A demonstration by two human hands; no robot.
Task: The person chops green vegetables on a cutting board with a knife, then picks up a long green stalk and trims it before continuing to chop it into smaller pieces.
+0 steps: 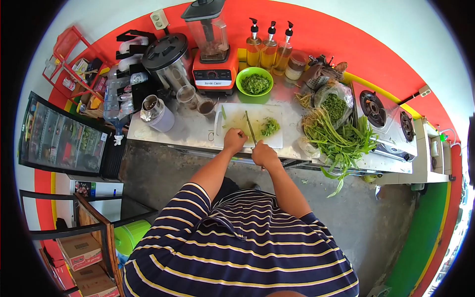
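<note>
My right hand (265,154) is wrapped around the handle of a knife (250,127), whose blade points away from me over the white cutting board (275,110). My left hand (235,140) rests at the board's front left part with its fingers curled; whatever is under them, if anything, is hidden. Right of the blade lies a small pile of chopped greens (269,126). A green piece of stem (223,113) lies at the board's left side. Just behind the board stands a lime green bowl (239,88) holding chopped greens (255,84).
Leafy greens (336,136) hang over the counter edge at right, beside a gas stove (383,116). Behind stand a red blender (213,69) and several pump bottles (268,49). Cups (187,95) and a steel pot (170,64) are at left.
</note>
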